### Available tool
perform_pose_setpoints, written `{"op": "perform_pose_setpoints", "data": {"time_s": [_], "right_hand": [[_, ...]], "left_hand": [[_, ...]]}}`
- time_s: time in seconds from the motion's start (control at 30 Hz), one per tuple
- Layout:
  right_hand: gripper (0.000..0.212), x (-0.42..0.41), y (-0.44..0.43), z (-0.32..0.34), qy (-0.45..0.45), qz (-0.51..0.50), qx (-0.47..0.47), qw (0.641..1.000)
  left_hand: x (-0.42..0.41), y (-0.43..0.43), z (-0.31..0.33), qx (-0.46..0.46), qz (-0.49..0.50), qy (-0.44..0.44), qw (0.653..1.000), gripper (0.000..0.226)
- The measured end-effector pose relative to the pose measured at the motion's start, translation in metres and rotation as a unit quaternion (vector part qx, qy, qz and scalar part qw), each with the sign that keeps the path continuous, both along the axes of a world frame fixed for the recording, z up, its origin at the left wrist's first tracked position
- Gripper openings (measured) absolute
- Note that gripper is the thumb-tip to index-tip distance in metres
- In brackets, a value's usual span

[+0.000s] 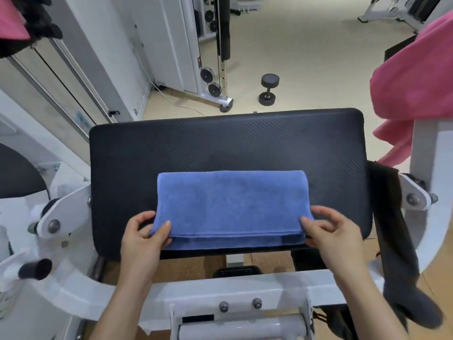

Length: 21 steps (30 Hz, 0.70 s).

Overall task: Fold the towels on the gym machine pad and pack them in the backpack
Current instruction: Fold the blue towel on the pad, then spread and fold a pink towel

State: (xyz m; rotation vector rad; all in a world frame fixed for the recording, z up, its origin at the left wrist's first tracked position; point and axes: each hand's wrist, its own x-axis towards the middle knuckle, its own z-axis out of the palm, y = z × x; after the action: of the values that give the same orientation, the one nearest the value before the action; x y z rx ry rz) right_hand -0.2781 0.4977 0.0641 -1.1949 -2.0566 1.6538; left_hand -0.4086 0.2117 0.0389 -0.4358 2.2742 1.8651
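A blue towel (230, 204), folded over into a wide rectangle, lies on the near half of the black gym machine pad (220, 143). My left hand (144, 236) pinches the towel's near left corner between thumb and fingers. At the near right corner my right hand (328, 231) pinches the top layer the same way. A pink towel (414, 82) hangs over the white machine frame at the far right. A dark grey towel (394, 241) hangs down beside the pad's right end. No backpack is clearly in view.
The white machine frame (220, 290) surrounds the pad, with a crossbar close to my body. A black dumbbell (268, 88) stands on the beige floor beyond the pad. A cable machine (215, 69) rises at the back. Pink fabric (12, 20) with a black object shows at top left.
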Motion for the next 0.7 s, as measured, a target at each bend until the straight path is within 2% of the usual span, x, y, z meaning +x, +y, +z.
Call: {"op": "perform_pose_setpoints", "data": {"time_s": [0.1, 0.3, 0.43, 0.7], "right_hand": [[0.012, 0.005, -0.003, -0.023, -0.035, 0.004, 0.02, 0.999], [0.009, 0.004, -0.009, -0.03, -0.046, 0.002, 0.101, 0.994], [0.015, 0.002, -0.013, -0.032, -0.053, -0.007, 0.091, 0.994], [0.024, -0.001, -0.013, -0.038, -0.074, 0.005, 0.147, 0.986]], "left_hand": [[0.004, -0.001, -0.01, -0.006, 0.003, -0.029, 1.0, 0.026], [0.004, 0.002, -0.004, -0.002, 0.002, -0.034, 0.999, 0.005], [0.004, -0.002, -0.002, 0.019, -0.011, -0.043, 0.999, 0.007], [0.004, -0.002, -0.008, -0.07, -0.017, -0.034, 0.997, 0.02]]}}
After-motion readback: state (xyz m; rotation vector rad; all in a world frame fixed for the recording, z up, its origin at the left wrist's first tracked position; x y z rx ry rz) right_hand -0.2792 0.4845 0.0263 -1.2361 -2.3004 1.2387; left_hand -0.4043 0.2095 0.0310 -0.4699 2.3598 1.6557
